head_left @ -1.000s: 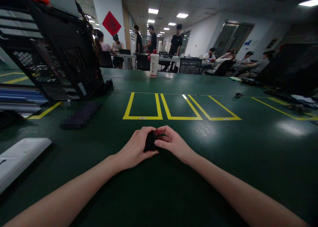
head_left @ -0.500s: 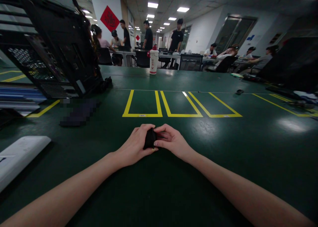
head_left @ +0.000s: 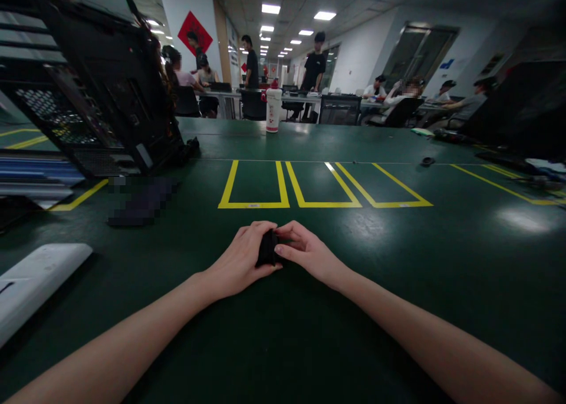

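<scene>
Between both hands, low over the green table, is a small black object [head_left: 267, 249]; its exact kind is hard to make out, as fingers hide much of it. My left hand [head_left: 241, 255] is closed around its left side, thumb below and fingers over the top. From the right, my right hand [head_left: 309, 252] holds the object's edge with thumb and fingertips, its fingers bent.
Yellow tape outlines [head_left: 325, 204] lie beyond my hands. At the left stand a black computer case [head_left: 128, 91] and a white device [head_left: 38, 286]. A white bottle [head_left: 273, 110] stands farther back. A small black ring [head_left: 427, 162] lies at the right. People work behind.
My hands stay around the black object, with only a slight shift of the right fingers and thumb. In the background, standing people have moved left.
</scene>
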Tool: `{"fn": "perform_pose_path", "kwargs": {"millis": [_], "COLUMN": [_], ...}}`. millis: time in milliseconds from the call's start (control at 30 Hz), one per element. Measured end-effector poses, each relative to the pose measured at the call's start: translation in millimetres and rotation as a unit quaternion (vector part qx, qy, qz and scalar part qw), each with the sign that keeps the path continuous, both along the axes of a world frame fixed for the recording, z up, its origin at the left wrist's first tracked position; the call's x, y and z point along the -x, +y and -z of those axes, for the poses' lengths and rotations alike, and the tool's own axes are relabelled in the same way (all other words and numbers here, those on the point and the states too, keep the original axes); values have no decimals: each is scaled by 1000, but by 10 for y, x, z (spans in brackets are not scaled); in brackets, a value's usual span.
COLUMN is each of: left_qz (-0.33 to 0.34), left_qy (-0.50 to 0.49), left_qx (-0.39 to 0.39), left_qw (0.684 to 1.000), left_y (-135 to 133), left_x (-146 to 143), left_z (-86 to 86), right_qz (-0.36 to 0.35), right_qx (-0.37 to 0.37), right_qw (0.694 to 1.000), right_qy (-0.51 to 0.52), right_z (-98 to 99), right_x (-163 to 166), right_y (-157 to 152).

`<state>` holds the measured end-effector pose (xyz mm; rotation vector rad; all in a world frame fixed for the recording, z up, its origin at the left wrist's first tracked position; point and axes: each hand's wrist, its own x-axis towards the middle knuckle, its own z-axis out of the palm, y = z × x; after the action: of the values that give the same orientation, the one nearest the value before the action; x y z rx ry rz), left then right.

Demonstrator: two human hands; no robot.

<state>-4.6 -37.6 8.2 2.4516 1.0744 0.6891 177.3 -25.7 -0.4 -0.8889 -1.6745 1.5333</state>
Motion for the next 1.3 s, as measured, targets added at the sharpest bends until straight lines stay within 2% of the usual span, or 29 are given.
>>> {"fn": "perform_pose_path", "kwargs": {"millis": [167,467,733,1000,1300], "left_qz": [-9,-16,-10,4,13], "left_qy": [-15,-29,-31,-28,-32], "left_qx": [19,61,51,21,24], "left_qw": [1000,998,998,999,999], "left_y": [-2,2,-7,10,9], "left_x": [11,-3,3,8,15], "left_z": [7,-6,-12,0,-4], "right_qz": [-21,15,0,-36,0], "right_qx": [-11,-14,2,51,68], "right_qw": [1000,999,1000,998,998], "right_qy": [9,-36,-28,-17,-13], "right_z": [-6,14,11,-101,-18], "right_x": [-15,4,-6,-3,24], "right_y": [-19,3,14,59,72]}}
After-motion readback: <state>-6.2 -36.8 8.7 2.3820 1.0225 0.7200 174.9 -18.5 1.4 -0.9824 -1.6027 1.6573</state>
